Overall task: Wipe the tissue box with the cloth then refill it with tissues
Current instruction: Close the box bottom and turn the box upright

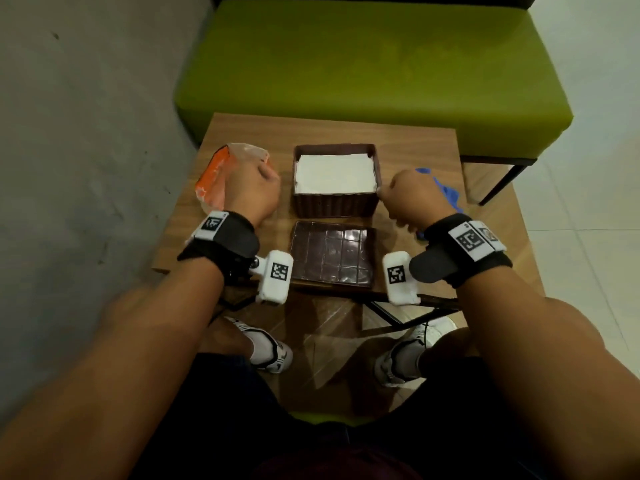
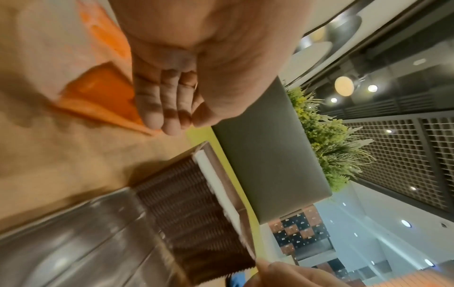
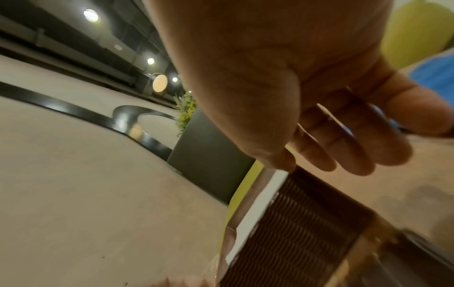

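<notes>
A brown woven tissue box [image 1: 334,204] stands in the middle of the small wooden table [image 1: 415,147], filled to the rim with white tissues [image 1: 334,173]. Its dark glossy lid [image 1: 332,252] lies flat in front of it. My left hand [image 1: 256,188] hovers left of the box over an orange and clear tissue packet [image 1: 213,178], fingers [image 2: 169,108] loosely curled and holding nothing. My right hand [image 1: 412,199] is at the box's near right corner with its thumb at the rim, fingers [image 3: 343,147] loosely bent. A blue cloth [image 1: 448,194] lies behind that hand.
A green upholstered bench [image 1: 363,64] stands just beyond the table's far edge, with its dark leg [image 1: 502,183] at the right. A grey wall runs along the left. My knees and shoes are under the table's near edge.
</notes>
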Motion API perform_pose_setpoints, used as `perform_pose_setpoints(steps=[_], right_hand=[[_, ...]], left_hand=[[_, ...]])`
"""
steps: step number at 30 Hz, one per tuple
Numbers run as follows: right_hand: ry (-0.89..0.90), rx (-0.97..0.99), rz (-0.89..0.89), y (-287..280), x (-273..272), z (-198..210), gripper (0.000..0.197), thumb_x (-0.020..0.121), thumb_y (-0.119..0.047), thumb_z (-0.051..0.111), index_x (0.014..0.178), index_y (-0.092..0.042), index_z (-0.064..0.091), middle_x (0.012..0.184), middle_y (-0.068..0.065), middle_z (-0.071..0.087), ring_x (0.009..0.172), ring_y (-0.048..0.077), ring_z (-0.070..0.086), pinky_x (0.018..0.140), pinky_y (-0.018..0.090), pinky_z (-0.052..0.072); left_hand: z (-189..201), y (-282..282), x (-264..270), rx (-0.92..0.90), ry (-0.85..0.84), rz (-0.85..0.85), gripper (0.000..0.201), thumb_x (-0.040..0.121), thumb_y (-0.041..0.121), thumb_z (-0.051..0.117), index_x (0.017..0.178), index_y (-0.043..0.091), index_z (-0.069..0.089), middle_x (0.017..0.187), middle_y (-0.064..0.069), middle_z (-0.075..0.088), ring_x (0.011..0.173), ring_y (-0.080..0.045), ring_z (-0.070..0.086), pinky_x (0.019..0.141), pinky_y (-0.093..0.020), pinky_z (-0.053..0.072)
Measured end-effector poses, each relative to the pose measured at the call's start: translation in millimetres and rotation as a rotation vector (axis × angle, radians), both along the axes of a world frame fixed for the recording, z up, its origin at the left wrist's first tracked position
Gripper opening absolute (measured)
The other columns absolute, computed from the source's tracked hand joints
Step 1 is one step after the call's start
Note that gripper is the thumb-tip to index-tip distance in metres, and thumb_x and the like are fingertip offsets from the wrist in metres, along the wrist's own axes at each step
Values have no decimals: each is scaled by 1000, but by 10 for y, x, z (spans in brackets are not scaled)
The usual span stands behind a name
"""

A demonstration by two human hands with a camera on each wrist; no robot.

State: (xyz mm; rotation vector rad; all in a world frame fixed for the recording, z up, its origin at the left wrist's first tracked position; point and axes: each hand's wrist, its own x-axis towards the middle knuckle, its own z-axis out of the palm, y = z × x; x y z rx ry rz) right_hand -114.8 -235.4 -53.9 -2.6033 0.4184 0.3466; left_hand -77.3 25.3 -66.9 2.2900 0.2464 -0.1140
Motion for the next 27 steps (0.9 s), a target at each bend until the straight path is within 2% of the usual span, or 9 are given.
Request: perform_pose_setpoints(steps=[4,7,9,11,14,16,19,22,27], right_hand=[[50,171,-123,47,-234,-162,45,107,-45,53,99,-2,65,93,22,74,83,42,74,74,55,66],[73,121,-120,62,-346,-229,37,106,-38,56,89,-5,61,96,17,70,91,39,72,83,45,61],[195,173,-142,76,-412,-314,32,102,-34,64,97,-3,63,101,18,72,95,37,72,87,46,62],[292,272,-202,110,-476,-361,31,98,-29,71,103,1,67,97,21,75,87,38,76,79,50,66],[354,439,-306,166,-537,-335,25,101,-18,70,95,5,65,79,21,71,58,31,70,45,37,60],[388,490,-304,166,-568,-272,26,101,-20,72,97,5,64,75,19,67,56,30,67,50,41,63],[345,527,-253,79,-584,-78,24,101,-19,72,97,2,62,76,19,64,63,31,65,79,57,66],[220,611,-195,-61,-527,249,17,100,-19,72,97,-6,62,72,10,66,62,24,66,66,47,67],[-66,631,-208,-126,-94,591,27,99,-13,74,82,-13,53,50,-1,61,42,16,58,43,33,57]], left_hand=[[-202,-38,-322,-78,204,37,17,105,14,53,95,17,66,101,-16,75,75,-31,72,66,-42,65],[-324,-55,-445,-111,290,2,16,104,12,67,89,17,61,109,-16,74,89,-30,75,67,-39,64],[-349,-67,-493,-156,348,1,20,101,14,75,88,15,59,107,-17,74,97,-33,77,73,-44,67],[-351,-79,-528,-200,383,16,21,98,10,78,89,12,59,111,-21,76,99,-35,78,80,-51,68],[-310,-100,-580,-228,421,14,16,97,3,77,97,8,62,118,-25,75,104,-37,78,80,-51,68],[-247,-107,-615,-229,443,15,16,97,2,77,104,6,63,118,-23,75,105,-35,77,74,-43,68],[-42,-65,-649,-230,438,8,19,95,3,79,111,0,69,112,-17,78,98,-28,79,64,-34,65],[267,7,-623,-286,333,-22,17,93,4,81,108,3,73,105,-10,77,93,-21,79,60,-27,64],[646,-68,-223,-420,118,-30,15,92,-3,80,97,3,68,89,-8,71,70,-14,75,52,-22,61]])
